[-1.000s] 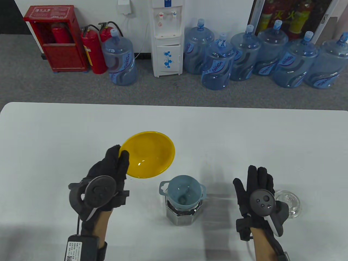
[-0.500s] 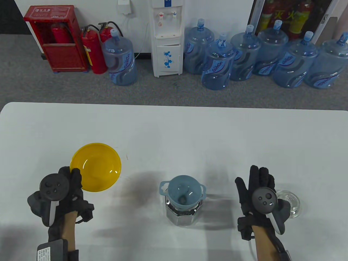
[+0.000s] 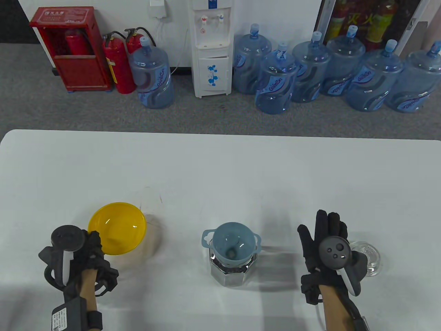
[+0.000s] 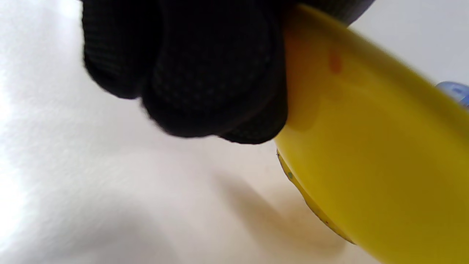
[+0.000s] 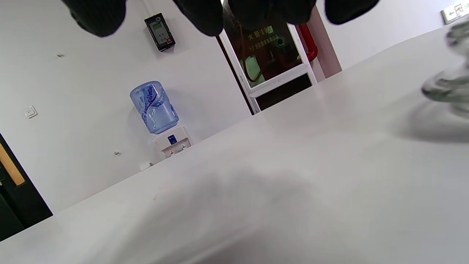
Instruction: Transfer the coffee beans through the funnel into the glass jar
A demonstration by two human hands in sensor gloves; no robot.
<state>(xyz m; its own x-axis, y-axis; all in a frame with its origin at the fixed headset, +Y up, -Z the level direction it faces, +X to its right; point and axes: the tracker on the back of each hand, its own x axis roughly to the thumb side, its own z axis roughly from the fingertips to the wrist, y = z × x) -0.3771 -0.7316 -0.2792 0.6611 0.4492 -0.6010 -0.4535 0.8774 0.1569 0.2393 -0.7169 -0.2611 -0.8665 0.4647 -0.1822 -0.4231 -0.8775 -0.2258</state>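
A blue funnel [image 3: 231, 244] sits in the mouth of a faceted glass jar [image 3: 233, 272] at the table's front centre; dark beans show through the funnel's hole. My left hand [image 3: 90, 249] grips the near rim of an empty yellow bowl [image 3: 117, 227] at the front left, low over the table. In the left wrist view my gloved fingers [image 4: 205, 73] press on the bowl's outside [image 4: 373, 154], which is tilted just above the table. My right hand [image 3: 324, 238] lies flat and empty, fingers spread, right of the jar. A glass lid [image 3: 367, 257] lies beside it.
The white table [image 3: 220, 165] stretches back from the objects. Beyond its far edge stand water bottles, a dispenser and fire extinguishers on the floor. The glass lid also shows at the right edge of the right wrist view [image 5: 449, 84].
My left hand has carried the yellow bowl from beside the funnel leftward and down toward the table at the front left. The right hand, jar and funnel have not moved.
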